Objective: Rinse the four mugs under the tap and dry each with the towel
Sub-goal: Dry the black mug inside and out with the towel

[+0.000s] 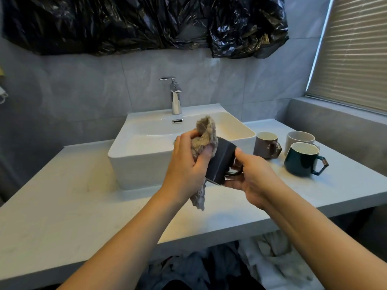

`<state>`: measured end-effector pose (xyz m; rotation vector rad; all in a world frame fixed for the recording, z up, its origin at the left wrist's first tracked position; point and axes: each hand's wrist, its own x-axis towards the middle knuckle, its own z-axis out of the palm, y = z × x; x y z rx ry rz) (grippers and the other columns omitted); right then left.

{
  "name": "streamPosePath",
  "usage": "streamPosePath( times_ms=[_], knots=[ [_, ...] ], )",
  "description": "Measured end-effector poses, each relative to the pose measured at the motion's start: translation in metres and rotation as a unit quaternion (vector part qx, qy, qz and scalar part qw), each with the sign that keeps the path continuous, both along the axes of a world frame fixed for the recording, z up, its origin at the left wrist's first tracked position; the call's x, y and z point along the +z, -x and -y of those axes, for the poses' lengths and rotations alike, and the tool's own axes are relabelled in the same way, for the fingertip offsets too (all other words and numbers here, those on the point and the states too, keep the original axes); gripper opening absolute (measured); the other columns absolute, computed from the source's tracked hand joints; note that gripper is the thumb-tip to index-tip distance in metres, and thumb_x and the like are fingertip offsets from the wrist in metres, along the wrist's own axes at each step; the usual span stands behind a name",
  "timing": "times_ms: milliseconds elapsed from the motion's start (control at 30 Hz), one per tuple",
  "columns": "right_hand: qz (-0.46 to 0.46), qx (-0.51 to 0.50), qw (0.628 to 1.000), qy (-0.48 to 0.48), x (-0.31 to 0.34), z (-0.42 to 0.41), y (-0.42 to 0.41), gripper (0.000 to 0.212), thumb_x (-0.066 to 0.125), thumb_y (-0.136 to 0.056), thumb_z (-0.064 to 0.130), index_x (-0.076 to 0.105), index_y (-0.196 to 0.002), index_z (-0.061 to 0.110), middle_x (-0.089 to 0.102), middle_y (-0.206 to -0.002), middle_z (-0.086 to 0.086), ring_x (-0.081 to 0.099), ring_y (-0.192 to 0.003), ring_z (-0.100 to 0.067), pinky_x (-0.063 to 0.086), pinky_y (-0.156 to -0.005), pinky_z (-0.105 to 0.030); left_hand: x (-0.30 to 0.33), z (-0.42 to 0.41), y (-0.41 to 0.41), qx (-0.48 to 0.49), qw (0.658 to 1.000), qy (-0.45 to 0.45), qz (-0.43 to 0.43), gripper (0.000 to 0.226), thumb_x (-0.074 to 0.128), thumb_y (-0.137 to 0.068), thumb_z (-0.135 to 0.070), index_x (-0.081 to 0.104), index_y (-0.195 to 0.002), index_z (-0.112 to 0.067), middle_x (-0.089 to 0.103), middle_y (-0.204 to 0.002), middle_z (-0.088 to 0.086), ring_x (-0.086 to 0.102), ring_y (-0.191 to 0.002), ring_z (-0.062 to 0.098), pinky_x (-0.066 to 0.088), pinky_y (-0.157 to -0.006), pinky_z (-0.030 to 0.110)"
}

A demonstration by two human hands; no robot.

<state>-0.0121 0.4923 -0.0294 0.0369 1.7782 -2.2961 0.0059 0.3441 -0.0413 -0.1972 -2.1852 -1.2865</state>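
While the right hand (pixel 253 181) grips a dark mug (pixel 222 162) by its handle, with fingers curled under the base and thumb on the wall, the left hand (pixel 186 164) pinches a grey-beige towel (pixel 204 132) against the mug's rim end. The mug is held on its side above the front of the surface (pixel 62 206), just in front of the basin (pixel 134 164), mouth turned towards the left hand. Part of the towel stands up above the left fingers; the rest hangs below the wrist. Whether any towel is inside the mug cannot be told.

Nearest the camera, below the surface edge, lies a heap of crumpled cloth (pixel 268 254) in dark and pale tones.

To the right of the held mug, three mugs stand upright on the surface, well apart from the hands: a green mug (pixel 301 162) nearest, handle to the right; a brown mug (pixel 266 147) just beside the basin, with lettering too small to read; a white mug (pixel 299 139) behind the green one, partly hidden by it. Mug count: four, one held, three standing.

The surface is a pale stone-look slab carrying a white rectangular basin. One chrome tap (pixel 174 97) stands at the basin's rear centre, with an overflow slot below it. No water shows at the spout.

Grey tiles cover the wall (pixel 83 84). Black plastic sheeting (pixel 136 21) hangs across its upper part. A blind (pixel 354 55) covers the window at the right, above a grey ledge (pixel 335 116).
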Motion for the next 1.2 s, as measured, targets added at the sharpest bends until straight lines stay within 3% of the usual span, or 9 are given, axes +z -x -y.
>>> streamPosePath(
  times_ms=[167,233,333,433,533,633,800,967,1200],
  knots=[
    [0.018,-0.019,0.999,0.019,0.010,-0.005,-0.005,0.026,0.044,-0.106,0.023,0.059,-0.090,0.008,0.054,-0.066,-0.005,0.061,-0.077,-0.031,0.058,-0.071,-0.054,-0.002,-0.006,-0.012,-0.003,0.986,0.139,-0.096,0.029,0.057,-0.091,-0.030,0.058,-0.114,-0.011,0.049,-0.126,0.000,0.049,-0.119,0.018,0.044,-0.100,0.034],
    [0.032,-0.026,0.999,0.020,0.010,-0.011,-0.006,0.026,0.045,-0.105,0.021,0.058,-0.088,0.007,0.057,-0.067,-0.007,0.062,-0.077,-0.032,0.059,-0.059,-0.049,-0.013,-0.002,-0.022,-0.010,0.975,0.200,-0.099,0.033,0.057,-0.087,-0.033,0.063,-0.111,-0.011,0.051,-0.131,0.000,0.048,-0.122,0.019,0.043,-0.101,0.029],
    [0.034,-0.031,0.999,-0.008,0.006,-0.013,-0.008,0.025,0.044,-0.105,0.022,0.062,-0.109,0.005,0.068,-0.083,-0.012,0.068,-0.076,-0.030,0.059,-0.048,-0.040,-0.020,0.006,-0.031,-0.032,0.976,0.200,-0.083,0.033,0.063,-0.080,-0.033,0.062,-0.109,-0.018,0.050,-0.123,-0.008,0.050,-0.115,0.012,0.045,-0.097,0.029],
    [0.023,-0.019,0.999,-0.034,0.004,-0.010,-0.009,0.026,0.048,-0.104,0.022,0.066,-0.114,0.006,0.073,-0.101,-0.017,0.071,-0.082,-0.032,0.063,-0.059,-0.043,-0.011,0.002,-0.028,-0.041,0.991,0.119,-0.053,0.055,0.070,-0.078,-0.030,0.049,-0.129,-0.023,0.041,-0.129,-0.012,0.046,-0.121,0.005,0.044,-0.101,0.025],
    [-0.009,0.009,0.997,-0.078,0.012,-0.006,-0.013,0.018,0.054,-0.097,0.012,0.071,-0.099,0.004,0.072,-0.091,-0.017,0.069,-0.075,-0.031,0.061,-0.069,-0.044,-0.002,-0.007,-0.024,-0.010,0.992,0.118,-0.042,0.067,0.066,-0.080,-0.032,0.047,-0.143,-0.019,0.038,-0.149,-0.007,0.035,-0.140,0.010,0.029,-0.115,0.024],
    [-0.002,0.014,0.999,-0.053,0.019,-0.006,-0.015,0.023,0.051,-0.099,0.014,0.070,-0.102,0.002,0.074,-0.085,-0.017,0.070,-0.071,-0.029,0.060,-0.065,-0.043,-0.006,-0.003,-0.025,-0.010,0.965,0.232,-0.123,0.058,0.067,-0.080,-0.033,0.060,-0.134,-0.012,0.051,-0.144,-0.002,0.044,-0.133,0.020,0.030,-0.116,0.029],
    [0.042,-0.030,0.999,-0.004,0.020,-0.002,-0.019,0.025,0.046,-0.105,0.023,0.064,-0.101,0.007,0.067,-0.074,-0.007,0.063,-0.067,-0.021,0.056,-0.073,-0.041,-0.024,0.011,-0.036,-0.034,0.866,0.447,-0.221,0.039,0.070,-0.082,-0.026,0.070,-0.118,-0.010,0.064,-0.130,0.003,0.055,-0.119,0.031,0.044,-0.104,0.041],
    [0.053,-0.014,0.998,-0.002,0.021,0.009,-0.022,0.029,0.048,-0.104,0.029,0.068,-0.094,0.009,0.072,-0.082,-0.012,0.071,-0.077,-0.028,0.058,-0.071,-0.039,-0.012,-0.009,-0.039,0.066,0.887,0.416,-0.187,0.055,0.063,-0.075,-0.020,0.064,-0.128,-0.005,0.060,-0.136,0.009,0.052,-0.122,0.034,0.041,-0.105,0.047],
    [0.028,-0.026,0.999,-0.011,0.018,-0.003,-0.021,0.028,0.044,-0.106,0.020,0.061,-0.086,0.010,0.058,-0.069,-0.003,0.059,-0.072,-0.028,0.056,-0.076,-0.047,-0.018,0.029,-0.040,-0.034,0.832,0.489,-0.259,0.037,0.064,-0.077,-0.011,0.073,-0.113,-0.009,0.069,-0.119,0.004,0.061,-0.106,0.033,0.049,-0.090,0.044]
  ],
)
